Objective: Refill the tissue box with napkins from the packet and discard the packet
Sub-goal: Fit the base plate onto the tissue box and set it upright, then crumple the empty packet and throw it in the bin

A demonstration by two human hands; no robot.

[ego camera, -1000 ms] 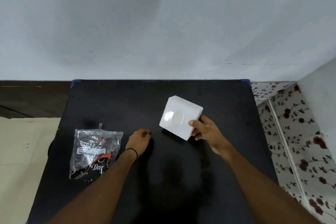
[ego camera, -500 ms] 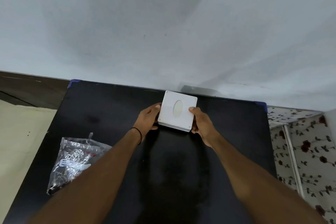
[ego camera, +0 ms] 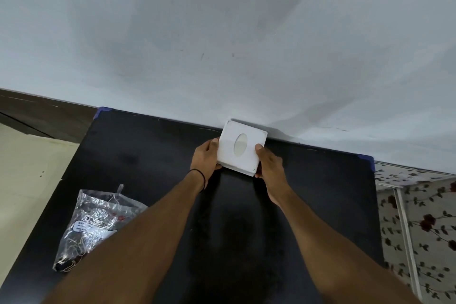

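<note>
A square white tissue box [ego camera: 249, 155] with an oval opening in its top is held tilted above the far edge of the black table [ego camera: 153, 155], close to the wall. My left hand [ego camera: 206, 158] grips its left side and my right hand [ego camera: 270, 165] grips its right side, thumb on top. A crinkled clear plastic packet [ego camera: 93, 224] with a label and dark print lies on the table at the near left, partly hidden by my left forearm. No napkins are visible.
A pale wall [ego camera: 222, 44] rises right behind the table. Blue corner guards [ego camera: 369, 159] cap the table's far corners. A floral-patterned surface [ego camera: 419, 217] with a white rail lies to the right. Pale floor [ego camera: 24, 168] lies to the left.
My left hand left the table and took hold of the box's left side. Both hands moved the box away from me toward the wall. The packet stayed put.
</note>
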